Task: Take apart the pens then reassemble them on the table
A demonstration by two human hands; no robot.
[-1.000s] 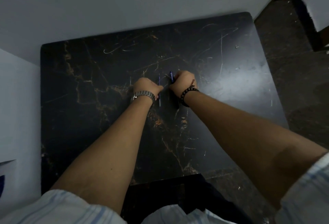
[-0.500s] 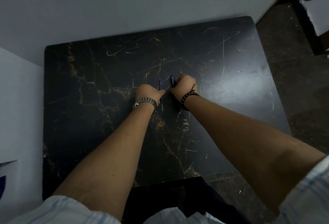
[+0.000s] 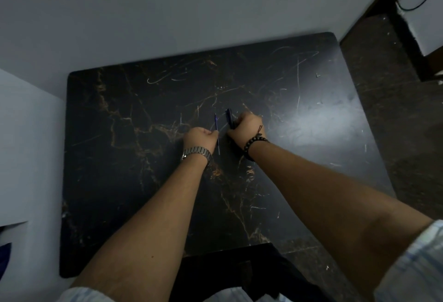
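Here, in the head view, both hands work above the middle of the dark marbled table (image 3: 119, 181). The left hand (image 3: 200, 137) pinches a thin blue refill (image 3: 217, 134) at its right edge. The right hand (image 3: 247, 126) is clenched around a dark pen barrel (image 3: 229, 117), which projects beyond the fist.

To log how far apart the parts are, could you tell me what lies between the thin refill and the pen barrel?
In the head view, only bare dark marble tabletop shows between the thin refill and the pen barrel.
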